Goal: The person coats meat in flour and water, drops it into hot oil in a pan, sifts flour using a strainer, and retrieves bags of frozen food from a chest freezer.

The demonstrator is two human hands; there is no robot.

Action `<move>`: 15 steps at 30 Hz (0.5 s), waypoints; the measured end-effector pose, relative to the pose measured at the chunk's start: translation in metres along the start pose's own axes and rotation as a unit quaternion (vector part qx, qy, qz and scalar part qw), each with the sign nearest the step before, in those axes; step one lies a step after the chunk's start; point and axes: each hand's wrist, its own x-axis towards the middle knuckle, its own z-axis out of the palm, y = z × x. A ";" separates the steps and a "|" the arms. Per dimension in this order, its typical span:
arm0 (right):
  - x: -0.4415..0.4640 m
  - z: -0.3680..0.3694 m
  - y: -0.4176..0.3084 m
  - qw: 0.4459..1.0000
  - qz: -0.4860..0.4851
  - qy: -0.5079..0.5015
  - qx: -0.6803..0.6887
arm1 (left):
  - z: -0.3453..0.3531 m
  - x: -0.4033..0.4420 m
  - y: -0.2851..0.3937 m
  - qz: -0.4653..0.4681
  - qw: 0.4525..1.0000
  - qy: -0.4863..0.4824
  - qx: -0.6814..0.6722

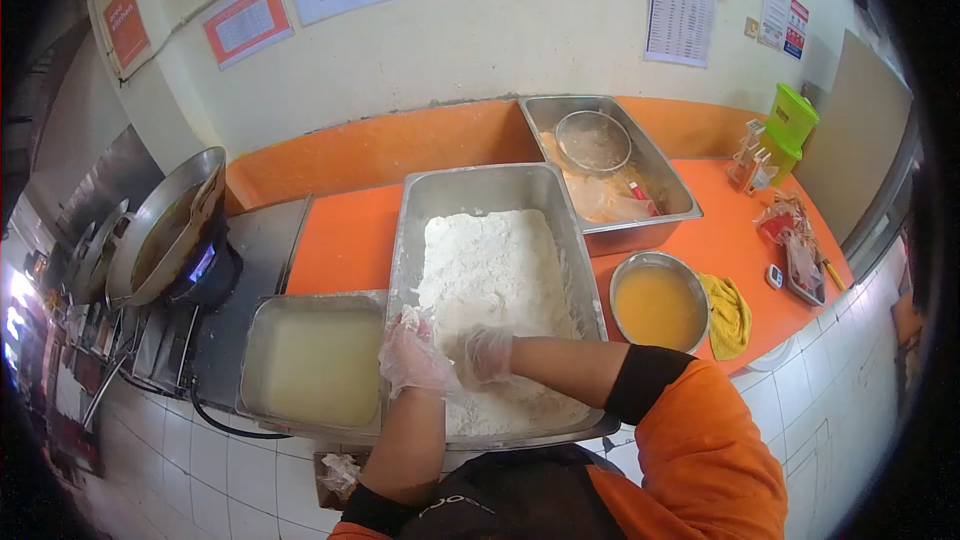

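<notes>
Left hand [415, 360], in a clear plastic glove, over the near left part of a deep rectangular steel tray [572, 240]; fingers curled and caked white. Cannot tell whether they close on anything.

Right hand [487, 352], gloved likewise, just beside it, fingers down at the loose white powder [490, 265] in the tray; finger gap hidden, grip unclear.

Powder lies beneath and beyond both hands. Left of the grip: shallow rectangular metal pan of cloudy pale-yellow liquid [315, 365]. Right: round steel bowl of orange-yellow liquid [657, 308], crumpled yellow cloth [727, 317] beside it. Beyond, to the right: second deep steel tray [640, 230] with round wire-mesh sieve [594, 142].
</notes>
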 end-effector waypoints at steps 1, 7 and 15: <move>-0.004 -0.014 -0.002 0.999 0.012 -0.006 0.044 | 0.000 0.001 0.001 -0.006 1.000 0.004 -0.001; 0.003 0.029 0.032 0.960 0.025 -0.227 0.159 | 0.002 -0.007 0.004 -0.019 1.000 -0.004 -0.008; 0.007 0.048 0.030 0.963 0.090 -0.152 0.205 | -0.010 0.006 -0.004 -0.016 1.000 -0.022 -0.011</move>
